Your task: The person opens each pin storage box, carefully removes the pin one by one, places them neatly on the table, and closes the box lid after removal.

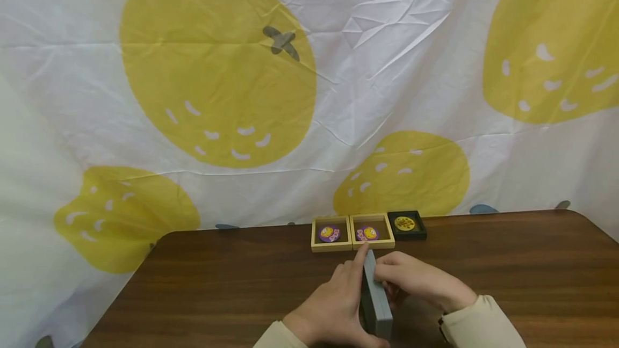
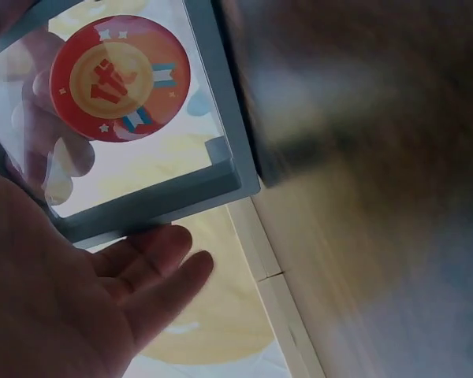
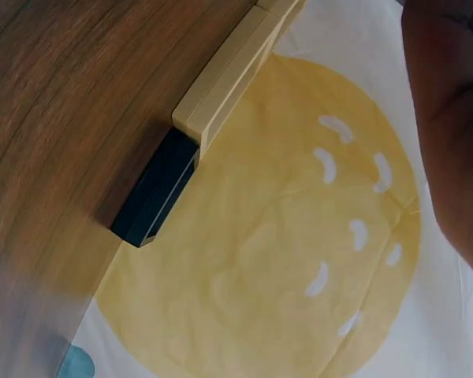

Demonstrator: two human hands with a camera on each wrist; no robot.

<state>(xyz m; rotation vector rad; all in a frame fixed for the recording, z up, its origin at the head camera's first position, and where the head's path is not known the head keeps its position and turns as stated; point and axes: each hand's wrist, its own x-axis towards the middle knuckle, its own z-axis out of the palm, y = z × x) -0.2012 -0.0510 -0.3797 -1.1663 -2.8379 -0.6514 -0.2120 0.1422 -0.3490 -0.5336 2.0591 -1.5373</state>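
Observation:
In the head view my left hand grips a grey frame that stands on edge, thumb at its near end and index finger along its far end. Through the frame's clear pane, the left wrist view shows a red round badge. My right hand is against the frame's right side with bent fingers. Some of its fingers show behind the pane, beside the badge's edge. Whether they pinch the badge or only press there is hidden.
At the back of the brown table, two light wooden trays each hold a purple and yellow badge. A black tray with a yellow round piece adjoins them. Behind hangs a white cloth with yellow fruit prints.

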